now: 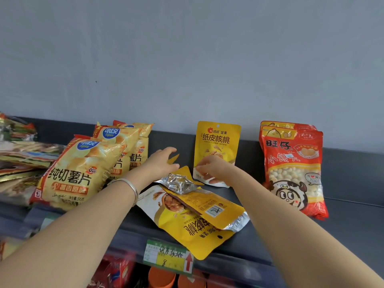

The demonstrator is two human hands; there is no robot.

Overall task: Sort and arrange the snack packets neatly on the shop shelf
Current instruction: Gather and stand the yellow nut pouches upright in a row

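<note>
Right hand (209,167) is gripping the upright packet (218,140) far on the shelf (342,217). Left hand (161,161) is pinching the crumpled packet (179,181) just left of it.

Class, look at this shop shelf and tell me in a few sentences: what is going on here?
A person is tidying a snack shelf. The right hand holds the upright pouch standing against the back wall. The left hand reaches to the corner of another pouch; its grip is unclear. Other jumbled pouches lie flat at the front. Chip bags and red bags stand alongside.
</note>
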